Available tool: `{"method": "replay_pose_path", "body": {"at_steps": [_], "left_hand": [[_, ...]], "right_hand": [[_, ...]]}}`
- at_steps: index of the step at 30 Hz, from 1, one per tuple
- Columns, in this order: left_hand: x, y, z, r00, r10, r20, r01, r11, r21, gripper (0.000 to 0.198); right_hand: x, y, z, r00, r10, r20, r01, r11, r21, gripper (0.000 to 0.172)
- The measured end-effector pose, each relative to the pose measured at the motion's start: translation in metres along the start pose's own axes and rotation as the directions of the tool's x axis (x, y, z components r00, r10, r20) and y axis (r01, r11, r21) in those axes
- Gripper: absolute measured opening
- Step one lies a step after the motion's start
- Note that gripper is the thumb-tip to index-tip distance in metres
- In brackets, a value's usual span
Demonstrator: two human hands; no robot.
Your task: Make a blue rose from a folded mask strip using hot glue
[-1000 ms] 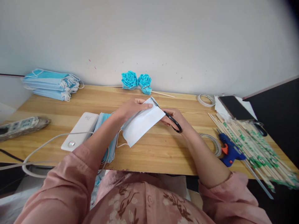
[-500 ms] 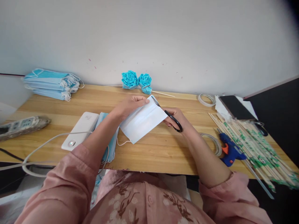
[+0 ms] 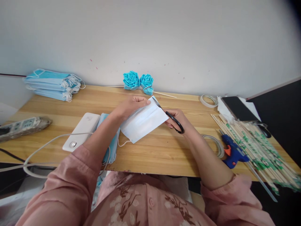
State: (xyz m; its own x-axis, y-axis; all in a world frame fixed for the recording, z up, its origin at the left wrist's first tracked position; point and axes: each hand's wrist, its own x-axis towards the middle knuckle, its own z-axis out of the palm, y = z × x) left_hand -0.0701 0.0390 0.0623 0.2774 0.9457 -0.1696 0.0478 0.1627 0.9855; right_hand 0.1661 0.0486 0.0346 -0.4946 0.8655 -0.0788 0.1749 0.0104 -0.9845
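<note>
My left hand [image 3: 133, 106] pinches the upper edge of a pale blue and white face mask [image 3: 145, 121], held up over the table. One white ear loop hangs from its lower left corner. In my right hand [image 3: 172, 117] is a pair of scissors [image 3: 176, 121] with black handles. The blades lie along the mask's right edge, near the upper corner, and the mask partly hides my right fingers. Beneath my left forearm lie more blue masks [image 3: 113, 150], beside a white power bank [image 3: 81, 131].
Behind my hands lie blue folded roses [image 3: 131, 80] on thin sticks. A mask stack [image 3: 51, 83] and a power strip [image 3: 23, 127] are at left. At right are tape rolls [image 3: 208, 101], a blue glue gun [image 3: 231, 152], wrapped chopsticks [image 3: 261, 150] and a phone [image 3: 239, 108].
Hands, mask and scissors stay almost in place. The mask's lower corner has risen very slightly, and the whole view has shifted a little.
</note>
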Motion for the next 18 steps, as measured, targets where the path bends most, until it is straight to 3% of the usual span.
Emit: {"method": "replay_pose_path", "body": {"at_steps": [18], "left_hand": [[-0.0004, 0.0006, -0.0005, 1.000, -0.017, -0.008, 0.017, 1.000, 0.007, 0.035]], "right_hand": [[-0.0017, -0.0026, 0.0018, 0.998, 0.045, -0.035, -0.045, 0.999, 0.002, 0.022]]}}
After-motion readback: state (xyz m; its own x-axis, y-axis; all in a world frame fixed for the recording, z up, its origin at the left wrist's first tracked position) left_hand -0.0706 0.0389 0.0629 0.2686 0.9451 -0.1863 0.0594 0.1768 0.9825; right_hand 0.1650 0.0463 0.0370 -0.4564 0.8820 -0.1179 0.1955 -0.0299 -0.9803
